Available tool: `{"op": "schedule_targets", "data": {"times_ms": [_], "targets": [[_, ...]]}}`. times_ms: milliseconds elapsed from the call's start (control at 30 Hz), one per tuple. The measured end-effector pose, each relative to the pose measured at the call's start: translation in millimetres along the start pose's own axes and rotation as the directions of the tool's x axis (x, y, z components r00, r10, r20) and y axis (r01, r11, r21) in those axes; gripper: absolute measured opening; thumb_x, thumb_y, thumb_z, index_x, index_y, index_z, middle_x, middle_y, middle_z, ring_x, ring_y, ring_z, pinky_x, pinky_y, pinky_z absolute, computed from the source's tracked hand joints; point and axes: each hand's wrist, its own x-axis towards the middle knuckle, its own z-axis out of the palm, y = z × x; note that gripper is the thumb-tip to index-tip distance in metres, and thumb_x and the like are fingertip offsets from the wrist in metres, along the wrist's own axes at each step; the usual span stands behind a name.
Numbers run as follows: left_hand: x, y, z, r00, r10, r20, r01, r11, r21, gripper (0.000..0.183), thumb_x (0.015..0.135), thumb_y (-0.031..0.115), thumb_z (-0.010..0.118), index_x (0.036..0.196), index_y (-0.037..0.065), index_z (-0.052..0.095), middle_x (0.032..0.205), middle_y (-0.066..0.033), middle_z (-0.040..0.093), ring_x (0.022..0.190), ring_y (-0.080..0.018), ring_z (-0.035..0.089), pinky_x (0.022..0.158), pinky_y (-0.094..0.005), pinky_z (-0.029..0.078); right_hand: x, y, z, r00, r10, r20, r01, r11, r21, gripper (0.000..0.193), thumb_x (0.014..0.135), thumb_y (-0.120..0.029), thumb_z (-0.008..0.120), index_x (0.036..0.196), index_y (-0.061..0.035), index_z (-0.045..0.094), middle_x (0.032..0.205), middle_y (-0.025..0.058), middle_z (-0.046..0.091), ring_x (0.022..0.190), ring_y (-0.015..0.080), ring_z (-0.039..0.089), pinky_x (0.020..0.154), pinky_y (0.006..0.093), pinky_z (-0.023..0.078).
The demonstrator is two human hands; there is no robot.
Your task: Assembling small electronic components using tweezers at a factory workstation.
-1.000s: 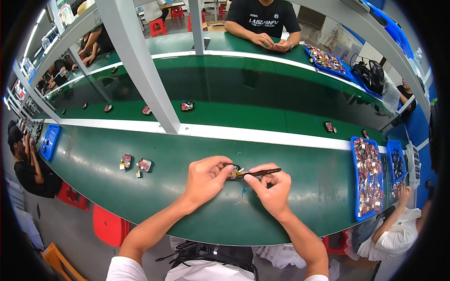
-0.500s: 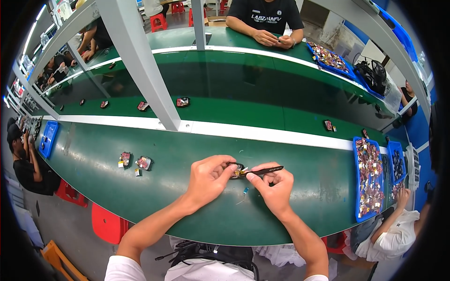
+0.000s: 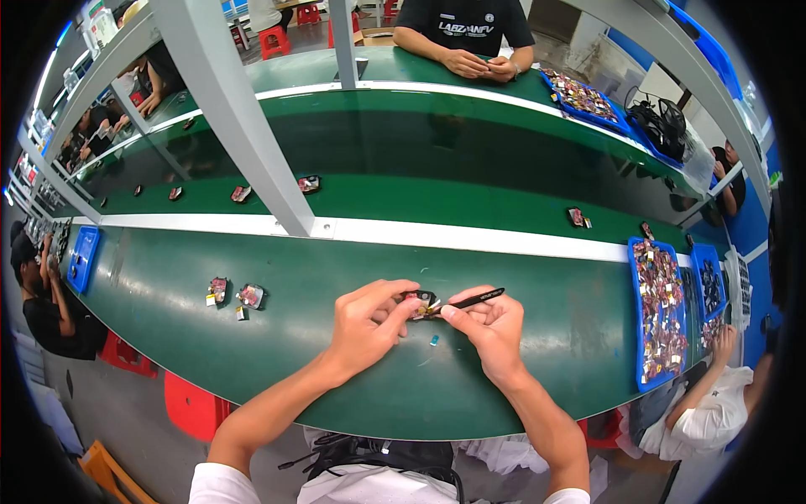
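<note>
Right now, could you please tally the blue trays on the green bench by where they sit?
Blue trays at the right end, near side: 2, a large one and a narrower one
Blue tray on the far side, by the seated person: 1
Blue tray at the left end: 1
Total: 4

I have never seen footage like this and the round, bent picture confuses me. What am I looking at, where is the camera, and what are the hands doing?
The camera sits on a person's head and looks down; its wide lens bends straight edges. The two bare forearms coming from the lower edge are that person's own. The left hand pinches a small dark part, and the right hand holds a thin black tool with its tip at that part. Both work over a long green table. On it lie a few small parts to the left, a tiny blue bit beneath the hands, and a blue tray of parts to the right. Other people sit around the table.
</note>
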Motion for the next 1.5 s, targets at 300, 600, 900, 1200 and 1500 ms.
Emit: {"op": "schedule_targets", "data": {"times_ms": [300,600,900,1200,1500], "targets": [[2,-5,-3,0.956,-0.258,0.139,0.293,0.866,-0.405,0.027,0.101,0.008,0.062,0.121,-0.009,0.063,0.095,-0.0175,0.071,0.067,-0.0193,0.071,0.051,-0.0272,0.058,-6,-1,1,0.976,-0.217,0.013,0.216,0.959,-0.185,0.013,0.085,0.004,0.078,0.095,0.0029,0.07,0.083,0.0049,0.071,0.059,0.0004,0.052,0.051,0.0176,0.036],[2,-5,-5,0.953,-0.252,0.166,0.301,0.838,-0.454,0.027,0.102,0.008,0.061,0.121,-0.01,0.063,0.096,-0.0193,0.07,0.068,-0.0226,0.073,0.051,-0.0285,0.059,-8,5,5,0.86,-0.506,0.071,0.48,0.75,-0.455,0.014,0.077,-0.002,0.085,0.088,-0.007,0.077,0.061,-0.0042,0.067,0.043,0.0002,0.041,0.043,0.0208,0.027],[1,-6,-5,0.964,-0.212,0.159,0.263,0.851,-0.455,0.029,0.101,0.007,0.061,0.123,-0.011,0.061,0.097,-0.0204,0.07,0.066,-0.0241,0.073,0.051,-0.0293,0.061,-7,1,6,0.861,-0.502,0.085,0.482,0.75,-0.453,0.013,0.078,-0.001,0.085,0.087,-0.0049,0.077,0.065,-0.0029,0.069,0.043,0.0002,0.041,0.043,0.0205,0.028],[1,-3,-5,0.962,-0.209,0.174,0.266,0.854,-0.448,0.027,0.096,-0.001,0.065,0.121,-0.011,0.061,0.096,-0.0185,0.07,0.066,-0.0221,0.072,0.052,-0.0286,0.06,-7,2,2,0.935,-0.353,0.027,0.338,0.866,-0.368,0.014,0.079,0.0,0.084,0.091,-0.0006,0.076,0.057,-0.0028,0.06,0.045,-0.0013,0.038,0.044,0.0208,0.026],[3,-2,-8,0.959,-0.236,0.154,0.281,0.842,-0.46,0.027,0.097,0.001,0.064,0.121,-0.011,0.061,0.096,-0.0193,0.071,0.066,-0.0217,0.072,0.052,-0.0286,0.059,-8,3,3,0.887,-0.457,0.072,0.44,0.786,-0.435,0.019,0.077,0.0,0.084,0.094,-0.0018,0.076,0.055,-0.0038,0.056,0.044,-0.0003,0.038,0.045,0.0206,0.027]]}}
